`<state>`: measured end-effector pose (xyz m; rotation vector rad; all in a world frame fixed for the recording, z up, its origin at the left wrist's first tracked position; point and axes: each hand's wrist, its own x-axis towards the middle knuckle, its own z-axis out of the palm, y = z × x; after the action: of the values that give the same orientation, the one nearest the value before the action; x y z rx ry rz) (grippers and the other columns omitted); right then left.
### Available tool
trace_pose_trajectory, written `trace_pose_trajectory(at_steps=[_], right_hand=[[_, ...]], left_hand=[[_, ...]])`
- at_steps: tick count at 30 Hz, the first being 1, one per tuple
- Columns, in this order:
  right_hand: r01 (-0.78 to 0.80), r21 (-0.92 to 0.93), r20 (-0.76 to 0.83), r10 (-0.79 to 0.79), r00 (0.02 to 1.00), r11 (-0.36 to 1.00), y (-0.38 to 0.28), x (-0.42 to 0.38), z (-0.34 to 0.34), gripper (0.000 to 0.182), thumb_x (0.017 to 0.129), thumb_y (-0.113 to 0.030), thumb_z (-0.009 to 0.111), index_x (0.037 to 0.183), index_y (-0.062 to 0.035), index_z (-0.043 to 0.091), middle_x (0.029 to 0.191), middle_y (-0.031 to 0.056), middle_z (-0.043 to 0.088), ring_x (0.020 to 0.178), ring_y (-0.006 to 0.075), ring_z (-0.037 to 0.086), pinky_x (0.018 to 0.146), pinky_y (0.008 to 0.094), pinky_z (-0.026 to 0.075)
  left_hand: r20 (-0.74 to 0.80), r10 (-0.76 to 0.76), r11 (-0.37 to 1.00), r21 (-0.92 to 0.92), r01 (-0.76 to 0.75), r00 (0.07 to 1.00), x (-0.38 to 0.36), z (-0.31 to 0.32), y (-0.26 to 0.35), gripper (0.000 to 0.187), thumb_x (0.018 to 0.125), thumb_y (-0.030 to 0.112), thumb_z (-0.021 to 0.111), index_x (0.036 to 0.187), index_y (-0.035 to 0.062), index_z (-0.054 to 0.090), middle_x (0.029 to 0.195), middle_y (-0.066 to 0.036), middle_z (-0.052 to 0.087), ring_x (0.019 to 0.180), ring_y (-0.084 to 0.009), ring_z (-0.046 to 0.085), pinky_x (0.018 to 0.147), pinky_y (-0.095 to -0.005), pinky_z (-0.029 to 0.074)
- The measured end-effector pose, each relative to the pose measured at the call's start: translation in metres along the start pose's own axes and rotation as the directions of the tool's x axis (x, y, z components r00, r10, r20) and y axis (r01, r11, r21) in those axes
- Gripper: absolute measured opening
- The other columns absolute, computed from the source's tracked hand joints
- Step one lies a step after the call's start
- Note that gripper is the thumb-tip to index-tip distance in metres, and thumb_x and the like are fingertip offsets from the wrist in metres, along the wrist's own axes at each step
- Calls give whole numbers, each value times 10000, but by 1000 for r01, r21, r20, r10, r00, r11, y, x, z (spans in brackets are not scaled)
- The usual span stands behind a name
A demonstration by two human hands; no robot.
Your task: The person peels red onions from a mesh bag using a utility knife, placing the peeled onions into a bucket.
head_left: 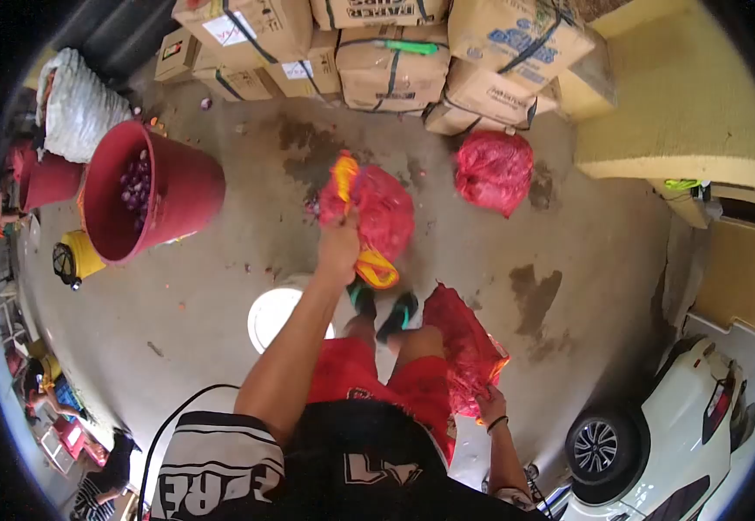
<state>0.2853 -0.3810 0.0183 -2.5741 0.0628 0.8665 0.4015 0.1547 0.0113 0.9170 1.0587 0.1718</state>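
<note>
Two red mesh bags, one in each hand

Left hand (339,247) grips a bag (377,213) at frame centre; right hand (490,406) clutches another bag (464,347) lower right; red bucket (165,195) upper left.

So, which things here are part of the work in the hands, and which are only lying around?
In hand:
- left hand gripping a filled red mesh sack, held up
- right hand holding a second red mesh sack at the side

Lying about:
- third red sack on the floor
- red bucket
- strapped cardboard boxes
- white lid
- white car
</note>
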Motion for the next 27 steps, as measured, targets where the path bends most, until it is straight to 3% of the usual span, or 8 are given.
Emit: trace_pose_trajectory(at_steps=[3, 7, 11, 15, 16, 20, 25, 27], right_hand=[[-91, -22, 158, 93, 983, 996, -58, 54, -25, 320, 767, -122, 679, 1061, -5, 626, 940, 184, 683, 886, 309, 666, 790, 380, 514], [156, -142, 130, -138, 982, 977, -109, 142, -49, 276, 778, -134, 677, 1023, -19, 625, 882, 204, 657, 862, 351, 656, 761, 398, 510], [203, -7, 159, -199, 967, 979, -174, 195, -56, 210, 792, -154, 652, 955, -27, 614, 769, 188, 610, 721, 256, 629, 683, 348, 492], [230, -247, 311, -148, 939, 941, -268, 230, -62, 193, 789, -140, 645, 954, -42, 622, 733, 183, 601, 651, 254, 604, 625, 357, 479], [393, -232, 210, -348, 914, 890, -294, 234, -57, 188, 775, -139, 658, 938, -52, 620, 715, 183, 602, 620, 290, 599, 590, 387, 472], [351, -310, 277, -269, 922, 884, -390, 251, -50, 199, 765, -152, 669, 931, -62, 606, 666, 168, 581, 595, 325, 587, 568, 420, 468], [323, -395, 396, -157, 905, 860, -469, 261, -43, 237, 770, -230, 664, 973, -129, 597, 764, 186, 637, 713, 397, 631, 626, 489, 504], [403, -457, 414, -211, 885, 793, -504, 255, -37, 237, 773, -235, 659, 978, -135, 596, 759, 187, 634, 713, 398, 630, 627, 498, 500]], left_hand=[[-61, 11, 984, -179, -22, 998, 53, 21, 69, 413, 1013, 339, 455, 1063, -35, 621, 926, -95, 645, 763, -183, 615, 674, -376, 516], [-226, 91, 958, -245, -147, 970, 143, 20, 111, 385, 1018, 309, 449, 1019, -35, 621, 934, -108, 636, 806, -200, 628, 720, -386, 536], [-290, 75, 907, -378, -186, 954, 189, 33, 180, 340, 1022, 284, 417, 1088, -6, 581, 977, -121, 640, 845, -237, 648, 758, -452, 548], [-187, 60, 841, -520, -151, 981, 244, 34, 226, 258, 1020, 261, 419, 980, 52, 565, 835, -69, 598, 745, -228, 622, 773, -471, 543], [-149, 40, 862, -495, -109, 988, 280, 19, 221, 228, 1015, 247, 429, 929, 72, 548, 780, -48, 570, 691, -207, 587, 720, -444, 535], [-6, 13, 892, -452, -14, 1000, 431, -20, 160, 189, 998, 217, 464, 831, 132, 491, 641, -8, 467, 561, -155, 451, 558, -361, 425], [165, -165, 970, -151, 190, 972, 402, -26, 231, 263, 998, 239, 470, 1186, 68, 536, 1170, -125, 589, 1118, -255, 550, 986, -428, 450], [227, -213, 976, 13, 216, 950, 406, -40, 236, 353, 975, 299, 528, 1248, 76, 514, 1220, -109, 560, 1143, -226, 516, 960, -418, 446]])
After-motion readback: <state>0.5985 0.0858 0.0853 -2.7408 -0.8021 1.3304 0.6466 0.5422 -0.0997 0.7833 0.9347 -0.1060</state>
